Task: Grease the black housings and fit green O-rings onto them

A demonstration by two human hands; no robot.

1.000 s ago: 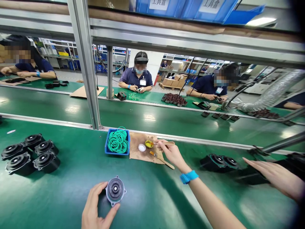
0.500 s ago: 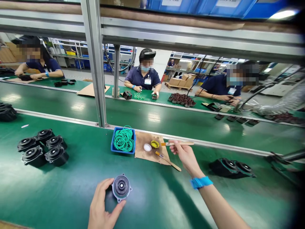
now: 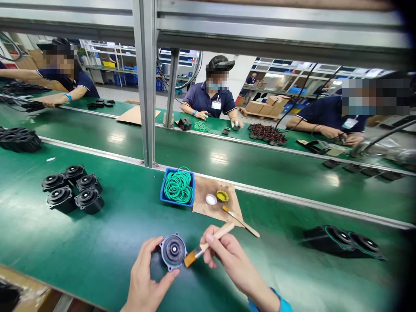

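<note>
My left hand (image 3: 147, 275) grips the rim of a round black housing (image 3: 173, 252) between thumb and fingers, its circular face turned up. Pinched in my right hand (image 3: 227, 255) is a wooden-handled brush (image 3: 211, 242), its orange bristles at the right edge of the housing. Beyond them stands a blue bin (image 3: 161, 190) of green rings (image 3: 178, 186). Beside the bin, a stained cardboard sheet (image 3: 208, 211) carries a white disc (image 3: 211, 199), a yellow-filled round container (image 3: 222, 196) and a second brush (image 3: 242, 222).
Several black housings (image 3: 74, 190) stand at the left. Two more with green rings (image 3: 344, 240) are at the right. A metal post (image 3: 145, 86) rises behind the green table (image 3: 130, 242). People work at the far bench.
My right hand has brought the brush from over the cardboard down and left to the housing. My left hand still holds the housing. The camera view has shifted.
</note>
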